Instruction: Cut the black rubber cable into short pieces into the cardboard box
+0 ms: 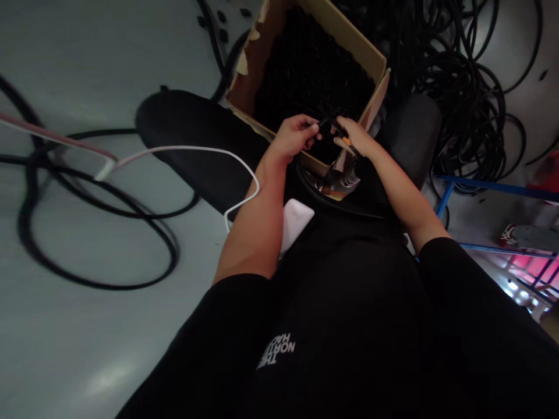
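My left hand (pixel 300 135) is closed in a pinch on the end of a black hose (pixel 324 122) over the near side of a cardboard box (pixel 244 96). Close by on the right, my right hand (pixel 354 138) is wrapped round a hand tool with black-and-orange handles (pixel 347 141). The tool's head points at the hose end, but dark material behind it hides the jaws. Many short black pieces (pixel 314 64) fill the box. A loop of black hose (pixel 323 201) lies across my lap below my hands.
A white power bank (pixel 297 218) rests on my lap, with a white cable (pixel 196 148) running left past my left forearm. Coiled black hoses (pixel 463 110) lie at right, and a looser hose (pixel 105 285) on the left floor. A blue metal frame (pixel 502 186) stands at right.
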`<state>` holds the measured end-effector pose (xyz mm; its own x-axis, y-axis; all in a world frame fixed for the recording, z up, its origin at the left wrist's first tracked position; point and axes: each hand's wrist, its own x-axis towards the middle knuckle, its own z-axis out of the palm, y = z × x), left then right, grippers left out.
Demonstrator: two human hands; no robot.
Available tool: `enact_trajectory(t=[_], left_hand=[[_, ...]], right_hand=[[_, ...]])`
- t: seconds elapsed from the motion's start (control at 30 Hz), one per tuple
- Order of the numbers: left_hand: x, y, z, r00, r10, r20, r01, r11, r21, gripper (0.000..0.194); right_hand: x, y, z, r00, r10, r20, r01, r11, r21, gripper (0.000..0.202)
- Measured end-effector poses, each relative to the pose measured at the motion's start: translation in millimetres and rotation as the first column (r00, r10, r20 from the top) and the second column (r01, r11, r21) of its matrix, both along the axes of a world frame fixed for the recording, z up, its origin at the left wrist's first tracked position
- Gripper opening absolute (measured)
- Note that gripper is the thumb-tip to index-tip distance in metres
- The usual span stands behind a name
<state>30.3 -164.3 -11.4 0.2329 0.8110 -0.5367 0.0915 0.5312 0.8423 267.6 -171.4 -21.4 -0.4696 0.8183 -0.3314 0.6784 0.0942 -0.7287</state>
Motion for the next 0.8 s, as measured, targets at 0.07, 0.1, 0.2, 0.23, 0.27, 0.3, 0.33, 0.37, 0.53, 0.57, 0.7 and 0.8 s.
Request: enact_trajectory(t=[0.07,0.1,0.2,0.23,0.27,0.3,0.33,0.37,0.53,0.57,0.7,0.8], left_hand=[[-1.6,0.2,-2.5,1.000,-0.014,-0.015,0.014,1.000,-0.007,0.039],[-2.3,0.4,-3.9,1.000,-0.013,-0.023,0.012,1.000,-0.010,0.038],[-3.8,1.1,-7.6,0.999,-0.004,-0.041,0.003,1.000,-0.025,0.038],[-3.9,1.1,-7.9,0.999,-0.004,-0.047,0.002,0.999,-0.032,0.038],[-3.8,1.1,-7.7,0.999,-0.004,-0.053,0.002,0.999,-0.037,0.037],[-3.6,0.9,-6.8,0.998,-0.006,-0.058,0.004,0.999,-0.041,0.036],[-3.4,0.6,-5.3,0.998,-0.009,-0.060,0.006,0.999,-0.041,0.036],[-3.1,0.3,-3.3,0.998,-0.013,-0.058,0.011,0.999,-0.037,0.036],[-0.6,0.1,9.0,0.999,0.016,-0.036,-0.015,1.000,0.026,0.046],[0.3,0.3,10.9,0.999,0.034,-0.039,-0.032,0.998,0.044,0.048],[3.8,0.7,13.8,0.996,0.074,-0.053,-0.068,0.993,0.099,0.054],[5.3,0.6,12.2,0.995,0.072,-0.074,-0.062,0.989,0.132,0.055]], right_hand=[[-0.8,2.1,-5.4,0.997,-0.043,0.070,0.043,0.999,0.005,0.021],[-1.1,3.3,-7.4,0.994,-0.063,0.090,0.063,0.998,0.005,0.022],[-0.2,4.8,-9.5,0.993,-0.076,0.093,0.077,0.997,-0.004,0.022],[0.4,4.3,-9.0,0.994,-0.071,0.083,0.073,0.997,-0.021,0.021],[0.9,3.4,-8.1,0.996,-0.064,0.068,0.067,0.997,-0.042,0.021],[1.2,2.3,-6.9,0.997,-0.058,0.049,0.061,0.996,-0.059,0.020],[1.2,1.4,-5.4,0.998,-0.053,0.028,0.055,0.996,-0.070,0.019],[0.9,0.7,-3.7,0.999,-0.050,0.009,0.051,0.996,-0.072,0.018],[0.4,5.6,3.8,0.996,-0.081,0.044,0.084,0.993,-0.087,0.018],[0.8,7.0,4.5,0.994,-0.093,0.062,0.098,0.991,-0.093,0.019],[1.7,7.0,4.2,0.989,-0.121,0.083,0.128,0.988,-0.087,0.019],[0.1,3.7,2.9,0.992,-0.108,0.068,0.113,0.990,-0.086,0.019]])
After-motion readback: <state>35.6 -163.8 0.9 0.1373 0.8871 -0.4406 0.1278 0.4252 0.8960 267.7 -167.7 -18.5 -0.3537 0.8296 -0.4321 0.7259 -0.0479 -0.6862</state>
